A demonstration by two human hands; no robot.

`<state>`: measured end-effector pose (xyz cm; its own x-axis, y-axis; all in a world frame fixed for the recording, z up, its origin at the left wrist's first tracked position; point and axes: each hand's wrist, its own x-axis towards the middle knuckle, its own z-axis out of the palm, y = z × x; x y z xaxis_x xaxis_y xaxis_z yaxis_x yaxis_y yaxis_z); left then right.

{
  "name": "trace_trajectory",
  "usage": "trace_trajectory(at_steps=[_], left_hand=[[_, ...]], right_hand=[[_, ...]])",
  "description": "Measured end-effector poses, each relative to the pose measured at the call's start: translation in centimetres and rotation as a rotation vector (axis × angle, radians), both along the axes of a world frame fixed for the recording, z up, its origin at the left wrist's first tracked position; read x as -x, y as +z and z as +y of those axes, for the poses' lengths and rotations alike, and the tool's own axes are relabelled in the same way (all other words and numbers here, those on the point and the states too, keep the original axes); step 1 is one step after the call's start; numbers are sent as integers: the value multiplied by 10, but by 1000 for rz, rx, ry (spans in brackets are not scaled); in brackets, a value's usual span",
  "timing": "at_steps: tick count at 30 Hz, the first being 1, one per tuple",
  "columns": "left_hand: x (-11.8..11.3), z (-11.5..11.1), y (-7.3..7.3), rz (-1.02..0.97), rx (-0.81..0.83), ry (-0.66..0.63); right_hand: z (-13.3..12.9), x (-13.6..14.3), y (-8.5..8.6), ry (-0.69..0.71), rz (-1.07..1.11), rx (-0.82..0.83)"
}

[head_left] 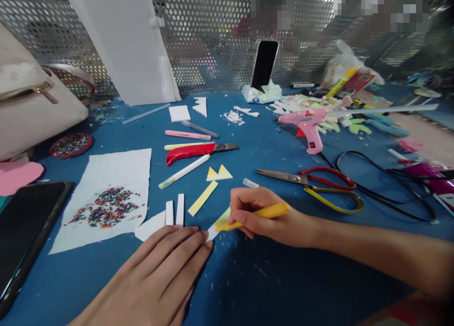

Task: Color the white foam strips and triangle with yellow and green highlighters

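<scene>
Strip (212,233), part white, part yellow: near middle of the worktop (269,283), between the two hands. Marker (273,211), yellow: grasped in the right hand (262,216), tip on the strip. Left hand (166,264): flat, fingers extended, grasping nothing, fingertips against the strip's near end. White strips (180,207), two: near ends hidden by the left fingers. Yellow strip (203,198) and zigzag piece (219,175): just farther off. Knife (193,152), red-handled: beyond these, to the left. Scissors (301,178): right, beyond the right forearm. Glue gun (308,122), pink: far right. Sheet (120,163), white, bearing mixed beads (106,207): left. Phone (30,231), black, lying: near left. Second phone (265,63): propped upright, far middle.
</scene>
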<state>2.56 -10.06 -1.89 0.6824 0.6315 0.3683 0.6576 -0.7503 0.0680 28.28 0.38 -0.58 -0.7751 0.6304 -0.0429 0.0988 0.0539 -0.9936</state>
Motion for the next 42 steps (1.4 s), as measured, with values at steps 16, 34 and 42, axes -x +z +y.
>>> trace_trajectory(at_steps=[16,34,42], left_hand=[[-2,3,0,-20,12,-2],[0,2,0,-14,9,0],[-1,3,2,-15,-1,-2]], right_hand=[[0,1,-1,-11,18,3],[0,0,-2,10,50,41],[0,-1,-2,5,22,24]])
